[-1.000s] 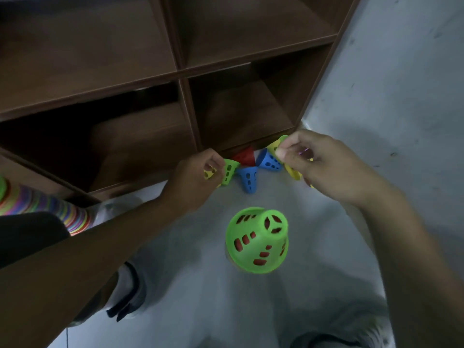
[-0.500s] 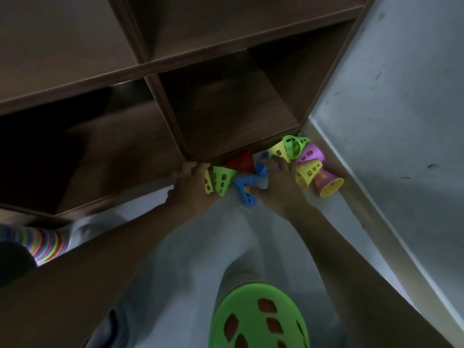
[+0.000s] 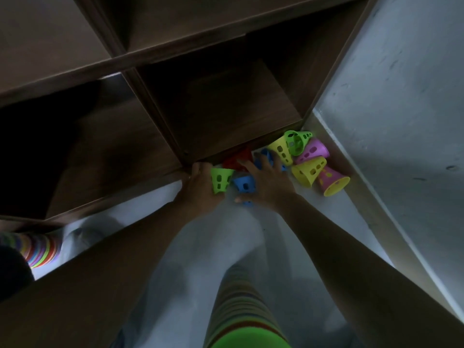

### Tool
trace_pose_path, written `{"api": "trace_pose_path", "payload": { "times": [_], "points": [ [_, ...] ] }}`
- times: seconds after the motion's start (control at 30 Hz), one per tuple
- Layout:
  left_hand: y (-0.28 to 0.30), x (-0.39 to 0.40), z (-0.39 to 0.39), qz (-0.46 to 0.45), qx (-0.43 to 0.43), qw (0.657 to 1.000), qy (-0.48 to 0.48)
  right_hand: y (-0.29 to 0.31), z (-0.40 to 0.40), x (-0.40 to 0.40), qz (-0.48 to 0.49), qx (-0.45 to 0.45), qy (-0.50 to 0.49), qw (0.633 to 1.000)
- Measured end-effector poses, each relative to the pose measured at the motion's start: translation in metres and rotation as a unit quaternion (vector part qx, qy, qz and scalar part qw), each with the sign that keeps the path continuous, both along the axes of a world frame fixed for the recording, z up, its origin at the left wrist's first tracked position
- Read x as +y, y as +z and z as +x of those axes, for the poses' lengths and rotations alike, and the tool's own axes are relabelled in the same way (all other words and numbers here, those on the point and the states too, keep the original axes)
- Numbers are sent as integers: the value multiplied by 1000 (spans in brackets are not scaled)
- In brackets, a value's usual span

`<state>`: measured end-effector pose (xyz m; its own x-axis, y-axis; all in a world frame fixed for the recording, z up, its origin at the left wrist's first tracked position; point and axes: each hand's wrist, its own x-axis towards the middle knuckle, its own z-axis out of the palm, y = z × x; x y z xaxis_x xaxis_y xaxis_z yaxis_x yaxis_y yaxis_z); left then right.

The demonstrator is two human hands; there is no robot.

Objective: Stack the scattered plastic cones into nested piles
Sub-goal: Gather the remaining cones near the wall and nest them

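Loose perforated cones lie on the pale floor against the foot of the shelf. My left hand (image 3: 200, 189) grips a green cone (image 3: 220, 180). My right hand (image 3: 270, 184) lies spread over the pile, its thumb across a blue cone (image 3: 244, 185) and its fingers reaching onto a red cone (image 3: 236, 159) and a second blue cone (image 3: 266, 156). To the right lie a yellow cone (image 3: 280, 148), a green cone (image 3: 297, 140), a purple cone (image 3: 313, 151), another yellow cone (image 3: 310, 170) and a pink-and-yellow cone (image 3: 332, 180).
A tall nested pile (image 3: 241, 302) with a green cone on top rises at the bottom centre between my arms. Another striped pile (image 3: 41, 249) shows at the left edge. The dark wooden shelf unit (image 3: 160, 126) fills the top, and a grey wall (image 3: 401, 109) closes the right.
My view has dropped closer to the floor and the green-topped pile has slid to the bottom edge. My right hand went from a yellow cone to the blue one; my left still holds the green cone.
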<state>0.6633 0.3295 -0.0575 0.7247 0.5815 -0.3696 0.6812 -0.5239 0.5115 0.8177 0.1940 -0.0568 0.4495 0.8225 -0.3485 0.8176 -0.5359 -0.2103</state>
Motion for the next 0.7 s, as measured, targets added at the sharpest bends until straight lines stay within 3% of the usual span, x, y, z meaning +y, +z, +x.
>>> {"api": "trace_pose_path", "payload": {
  "times": [0.23,0.5,0.7],
  "points": [
    [-6,-1,0,28,78,996,-25,-8,-2,9,33,28,-8,999],
    [3,1,-20,-19,-44,997,54,-18,-19,-3,144,70,-90,983],
    [36,8,-32,-124,-55,985,106,-11,-32,-22,168,114,-142,969]
  ]
}}
